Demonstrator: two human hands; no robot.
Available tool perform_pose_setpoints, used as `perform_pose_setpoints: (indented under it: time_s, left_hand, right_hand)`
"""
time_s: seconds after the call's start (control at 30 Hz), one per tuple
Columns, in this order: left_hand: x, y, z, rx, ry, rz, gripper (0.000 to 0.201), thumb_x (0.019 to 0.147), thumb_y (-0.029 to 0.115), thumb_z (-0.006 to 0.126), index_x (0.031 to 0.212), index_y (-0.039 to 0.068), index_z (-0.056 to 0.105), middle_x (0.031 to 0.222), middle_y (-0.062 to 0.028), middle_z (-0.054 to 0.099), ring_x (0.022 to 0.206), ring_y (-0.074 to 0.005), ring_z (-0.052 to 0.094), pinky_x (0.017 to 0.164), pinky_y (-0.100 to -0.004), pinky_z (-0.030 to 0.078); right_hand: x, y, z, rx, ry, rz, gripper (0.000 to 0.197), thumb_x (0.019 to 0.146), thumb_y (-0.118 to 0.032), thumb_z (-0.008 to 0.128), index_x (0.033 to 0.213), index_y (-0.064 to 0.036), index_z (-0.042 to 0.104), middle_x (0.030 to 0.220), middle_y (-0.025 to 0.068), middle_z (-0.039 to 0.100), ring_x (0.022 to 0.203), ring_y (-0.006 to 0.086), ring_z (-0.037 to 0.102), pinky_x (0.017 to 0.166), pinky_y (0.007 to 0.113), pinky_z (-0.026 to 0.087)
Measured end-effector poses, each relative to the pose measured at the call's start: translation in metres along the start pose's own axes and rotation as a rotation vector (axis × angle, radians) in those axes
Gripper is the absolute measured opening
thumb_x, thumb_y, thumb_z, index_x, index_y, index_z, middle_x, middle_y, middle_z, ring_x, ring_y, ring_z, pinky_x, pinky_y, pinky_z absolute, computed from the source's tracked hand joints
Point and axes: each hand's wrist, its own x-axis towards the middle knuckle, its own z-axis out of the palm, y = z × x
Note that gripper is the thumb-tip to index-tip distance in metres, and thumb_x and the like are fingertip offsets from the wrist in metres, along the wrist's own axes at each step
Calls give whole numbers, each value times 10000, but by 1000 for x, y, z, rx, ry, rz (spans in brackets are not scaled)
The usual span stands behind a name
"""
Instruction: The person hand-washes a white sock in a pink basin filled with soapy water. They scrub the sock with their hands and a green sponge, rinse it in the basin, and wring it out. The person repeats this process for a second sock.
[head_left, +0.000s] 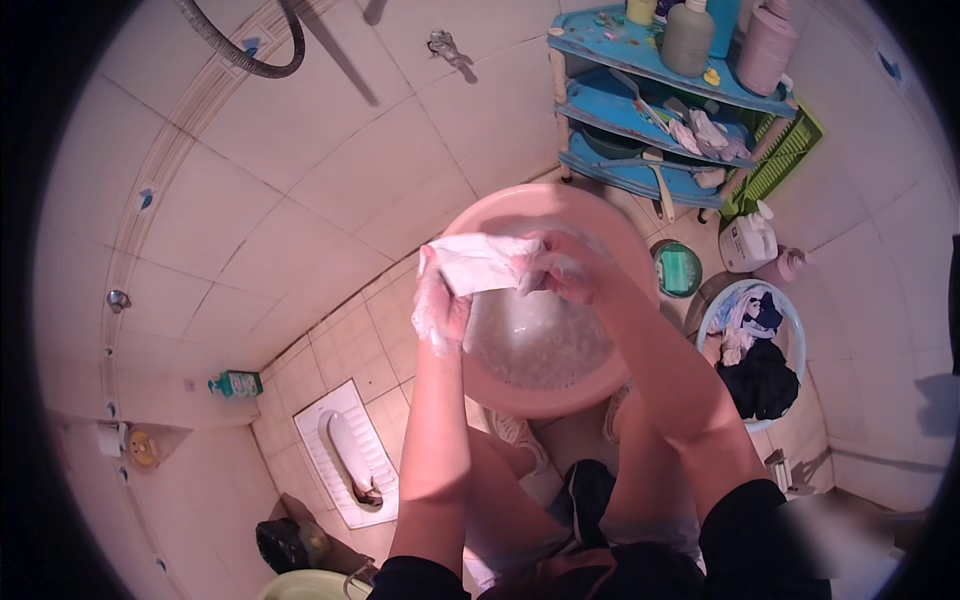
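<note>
The foamy left hand and right hand are closed on a soft white cloth, stretched above the round pink basin, near its left rim. The water seems soapy.

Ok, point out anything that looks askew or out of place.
Two things, mildly: by the blue shelf unit, a green slatted rack leans askew rather than standing square, and a pale long-handled tool juts off the bottom shelf. The white cloth, held between the left hand and right hand, shows nothing odd.
</note>
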Motion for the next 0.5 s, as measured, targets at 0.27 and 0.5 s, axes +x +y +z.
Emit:
perform_pose_setpoints:
  time_s: [0.27,0.5]
  left_hand:
    - [13,-29,-30,-69,-36,-59,394,939,316,307,1142,0,427,1123,-141,511,1027,-256,510,884,-357,431]
    - [-32,-48,-1,-337,-234,-480,182,899,136,385,1029,43,472,870,-81,561,729,-165,588,566,-264,511]
  right_hand:
    - [17,43,52,-611,475,-426,117,823,-139,520,881,-40,541,730,89,578,694,201,582,646,315,461]
    - [17,59,16,-1280,611,-374,320,838,-331,468,781,-35,575,741,172,588,736,256,594,644,347,463]
